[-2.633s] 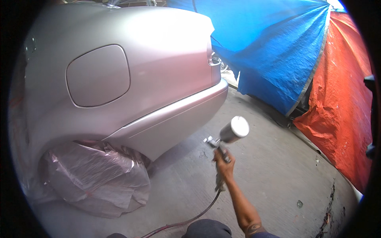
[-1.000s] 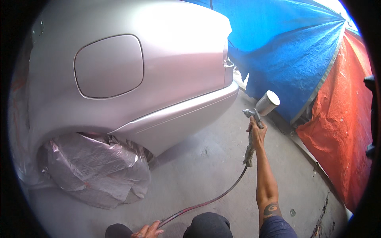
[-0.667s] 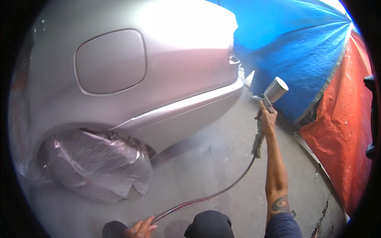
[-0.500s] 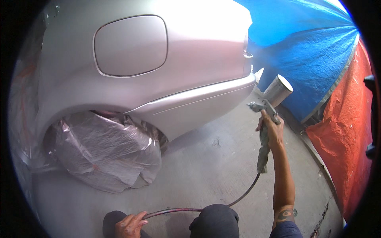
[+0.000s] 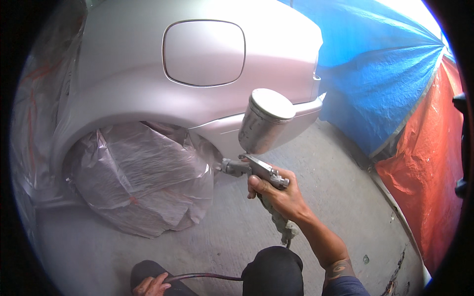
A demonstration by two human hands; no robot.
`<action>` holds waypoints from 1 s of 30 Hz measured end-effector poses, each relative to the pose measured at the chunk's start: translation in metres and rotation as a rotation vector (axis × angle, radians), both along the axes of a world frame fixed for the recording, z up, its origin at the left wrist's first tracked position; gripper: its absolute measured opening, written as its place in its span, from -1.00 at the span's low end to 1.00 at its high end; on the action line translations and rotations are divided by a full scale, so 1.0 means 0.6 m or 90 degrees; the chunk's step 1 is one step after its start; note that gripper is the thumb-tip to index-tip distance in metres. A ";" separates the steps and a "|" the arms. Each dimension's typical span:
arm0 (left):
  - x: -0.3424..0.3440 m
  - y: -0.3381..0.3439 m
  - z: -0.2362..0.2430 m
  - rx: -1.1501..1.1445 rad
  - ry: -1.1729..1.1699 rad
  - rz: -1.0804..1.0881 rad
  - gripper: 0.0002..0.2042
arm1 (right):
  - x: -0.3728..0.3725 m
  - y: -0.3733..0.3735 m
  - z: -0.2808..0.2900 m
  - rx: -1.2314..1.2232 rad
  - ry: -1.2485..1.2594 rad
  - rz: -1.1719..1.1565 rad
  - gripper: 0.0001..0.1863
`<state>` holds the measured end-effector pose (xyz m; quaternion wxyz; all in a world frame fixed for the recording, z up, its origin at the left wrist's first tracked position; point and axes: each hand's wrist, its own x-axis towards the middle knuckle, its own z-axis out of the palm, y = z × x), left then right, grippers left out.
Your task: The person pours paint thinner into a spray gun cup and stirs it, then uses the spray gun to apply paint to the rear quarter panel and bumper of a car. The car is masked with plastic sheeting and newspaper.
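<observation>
My right hand [image 5: 276,195] grips the handle of a spray gun [image 5: 254,167] topped by a metal cup [image 5: 264,121]. Its nozzle points left, toward the lower edge of a silver car's rear quarter panel [image 5: 148,89] behind the wheel arch. The wheel [image 5: 140,180] is wrapped in clear plastic sheeting. A round-cornered fuel flap [image 5: 203,53] sits above. At the bottom edge my left hand [image 5: 150,286] holds the dark air hose [image 5: 207,277], which runs right behind my knee [image 5: 274,271] toward the gun.
A blue tarp [image 5: 385,74] hangs at the right behind the car, with an orange tarp [image 5: 427,163] beside it. Plastic masking covers the car's left side [image 5: 42,98]. The floor [image 5: 340,197] is grey concrete.
The spray gun has swung from the rear bumper corner leftward and closer, now near the wheel arch. The view has shifted along the car. My left hand has come into view holding the hose.
</observation>
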<state>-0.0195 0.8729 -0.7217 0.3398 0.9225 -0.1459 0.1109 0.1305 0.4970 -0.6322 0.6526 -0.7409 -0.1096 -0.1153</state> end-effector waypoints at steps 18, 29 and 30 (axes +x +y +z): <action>0.183 0.025 -0.058 0.066 0.072 0.087 -0.79 | -0.011 -0.319 -0.192 0.118 0.059 -0.343 -0.52; 0.198 0.176 -0.278 0.035 0.557 -0.097 -0.59 | 0.091 0.049 -0.487 -0.265 0.398 0.396 -0.48; 0.190 0.193 -0.280 -0.073 0.544 -0.098 -0.58 | 0.112 0.068 -0.509 -0.284 0.344 0.442 -0.47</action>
